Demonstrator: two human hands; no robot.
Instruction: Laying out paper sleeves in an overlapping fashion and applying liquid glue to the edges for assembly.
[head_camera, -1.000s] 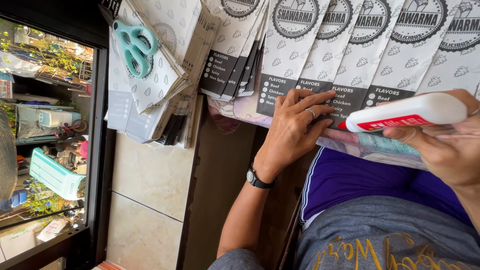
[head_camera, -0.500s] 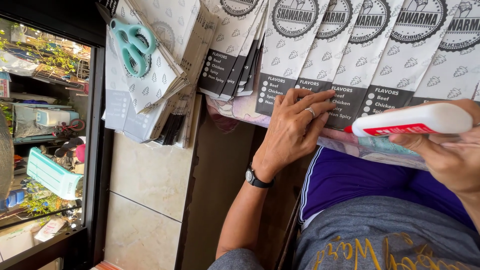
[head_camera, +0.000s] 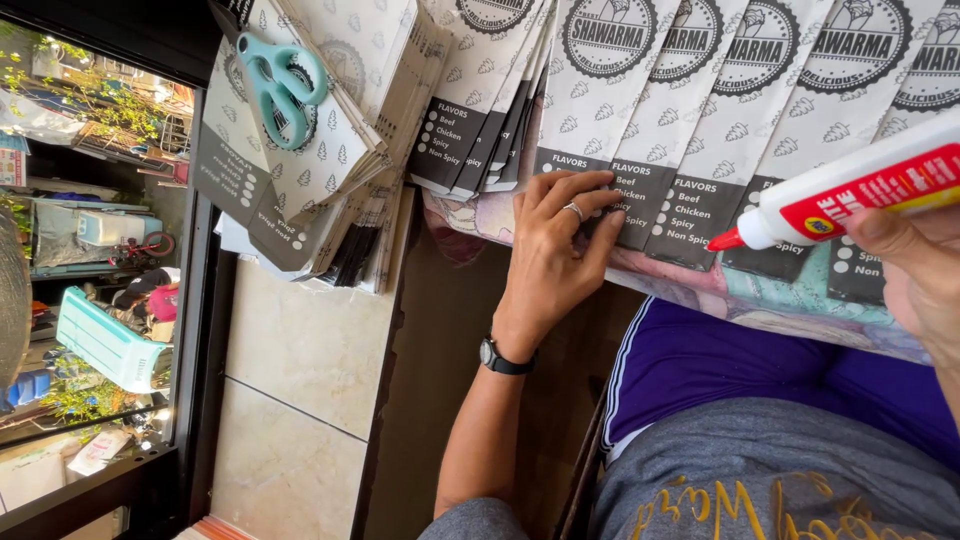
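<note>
Fingers (head_camera: 590, 200) of my left hand (head_camera: 555, 265) lie spread and flat on the lower dark band of one paper sleeve (head_camera: 590, 110), pressing it rather than gripping anything; a ring sits on one finger and a black watch (head_camera: 497, 358) on the wrist. My right hand (head_camera: 920, 280) is clenched around one glue bottle (head_camera: 850, 190), thumb over its body.

I count one bottle, one pair of teal scissors (head_camera: 280, 85), and five sleeves fanned side by side across the top of the surface, their edges overlapping. A thick stack of more sleeves (head_camera: 330, 150) lies to the left under the scissors; I cannot count those.

I see the bottle as white with a red label band and a small red tip (head_camera: 725, 241). Its long axis runs nearly level, tilted slightly down toward the left, and the tip points at the dark printed band of the sleeves, just right of my left hand. It hovers close above the paper; I cannot tell whether the tip touches.
</note>
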